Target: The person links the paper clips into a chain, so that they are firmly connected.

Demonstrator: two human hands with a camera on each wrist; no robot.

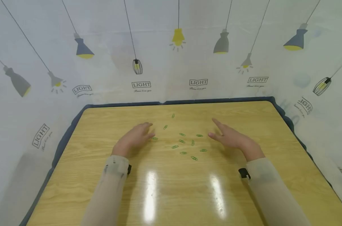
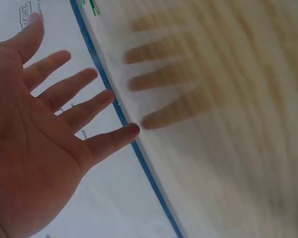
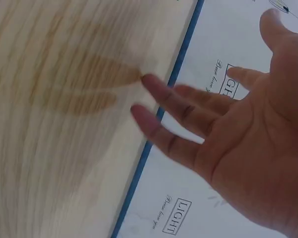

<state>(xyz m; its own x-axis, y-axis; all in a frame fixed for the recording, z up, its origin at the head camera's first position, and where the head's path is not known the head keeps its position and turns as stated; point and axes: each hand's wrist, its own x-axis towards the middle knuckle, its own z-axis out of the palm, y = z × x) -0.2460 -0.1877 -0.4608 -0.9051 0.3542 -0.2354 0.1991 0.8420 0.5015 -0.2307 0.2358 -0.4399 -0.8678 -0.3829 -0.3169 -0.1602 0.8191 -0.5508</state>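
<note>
Several green paper clips (image 1: 182, 141) lie scattered over the middle of the wooden table (image 1: 176, 185). To their left is my left hand (image 1: 135, 137), fingers extended and holding nothing; its thumb is close to one clip (image 1: 155, 138). In the left wrist view the left palm (image 2: 35, 144) shows with fingers spread, and part of some green clips (image 2: 93, 7) appears at the top edge. My right hand (image 1: 230, 137) is right of the clips, its fingers loosely extended. The right wrist view shows that palm (image 3: 268, 144) bare, the little fingertip close to the table surface.
A dark blue edge (image 1: 188, 101) borders the table's back and sides. Behind it stands a white sheet (image 1: 165, 72) printed with hanging lamps and the word LIGHT. Two bright reflections (image 1: 150, 197) show on the near tabletop. Black bands (image 1: 244, 173) sit at both wrists.
</note>
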